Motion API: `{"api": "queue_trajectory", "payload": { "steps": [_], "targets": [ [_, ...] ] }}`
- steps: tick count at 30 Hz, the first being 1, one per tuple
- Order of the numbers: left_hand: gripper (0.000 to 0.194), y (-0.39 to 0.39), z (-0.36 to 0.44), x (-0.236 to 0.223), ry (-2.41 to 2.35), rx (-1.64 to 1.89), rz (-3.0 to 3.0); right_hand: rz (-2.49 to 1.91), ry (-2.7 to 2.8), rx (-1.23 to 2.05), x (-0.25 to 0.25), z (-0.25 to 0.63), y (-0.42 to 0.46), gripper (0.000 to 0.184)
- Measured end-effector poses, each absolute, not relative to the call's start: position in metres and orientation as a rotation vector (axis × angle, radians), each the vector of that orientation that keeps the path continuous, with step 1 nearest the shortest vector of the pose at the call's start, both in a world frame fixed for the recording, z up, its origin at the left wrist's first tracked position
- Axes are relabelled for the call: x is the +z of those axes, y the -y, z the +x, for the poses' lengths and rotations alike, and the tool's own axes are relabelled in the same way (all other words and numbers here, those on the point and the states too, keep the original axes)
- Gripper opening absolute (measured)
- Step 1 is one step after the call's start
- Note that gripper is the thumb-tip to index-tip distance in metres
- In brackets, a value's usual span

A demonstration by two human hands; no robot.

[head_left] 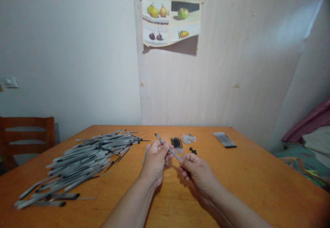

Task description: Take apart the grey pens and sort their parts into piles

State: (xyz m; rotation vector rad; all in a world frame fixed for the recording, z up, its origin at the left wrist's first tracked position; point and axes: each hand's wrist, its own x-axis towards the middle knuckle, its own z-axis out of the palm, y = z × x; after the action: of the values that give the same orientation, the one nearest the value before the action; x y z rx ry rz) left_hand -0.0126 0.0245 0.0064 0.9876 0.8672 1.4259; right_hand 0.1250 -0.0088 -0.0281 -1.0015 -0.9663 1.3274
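Holding a pen (174, 153) aslant, pinched near its middle in the left hand (155, 157) and at its near end in the right hand (198, 169).

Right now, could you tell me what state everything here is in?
Pen, held tilted
Left hand, closed on pen
Right hand, gripping pen's near end
Pen pile, loosely heaped
Pen row, flat, side by side
Dark slim pieces, lined up
White bits, loosely clustered
Black bits, grouped
Fruit poster, hung, lower right lifted
Wall switch, on or off unclear
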Motion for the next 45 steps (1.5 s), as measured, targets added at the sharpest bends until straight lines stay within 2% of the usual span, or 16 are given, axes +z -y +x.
{"api": "queue_trajectory", "payload": {
  "steps": [30, 40, 45],
  "targets": [
    [0.038, -0.014, -0.006, 0.011, -0.789, 1.43, 1.005, -1.061, 1.022, 1.309, -0.003, 0.132, 0.022, 0.026],
    [0.033, -0.017, -0.005, 0.007, -0.798, 1.453, 0.978, -0.998, 0.997, 1.338, -0.009, 0.132, 0.019, 0.023],
    [0.025, -0.019, -0.005, 0.007, -0.823, 1.445, 1.002, -0.993, 1.021, 1.351, -0.012, 0.132, 0.015, 0.023]
  ]
}}
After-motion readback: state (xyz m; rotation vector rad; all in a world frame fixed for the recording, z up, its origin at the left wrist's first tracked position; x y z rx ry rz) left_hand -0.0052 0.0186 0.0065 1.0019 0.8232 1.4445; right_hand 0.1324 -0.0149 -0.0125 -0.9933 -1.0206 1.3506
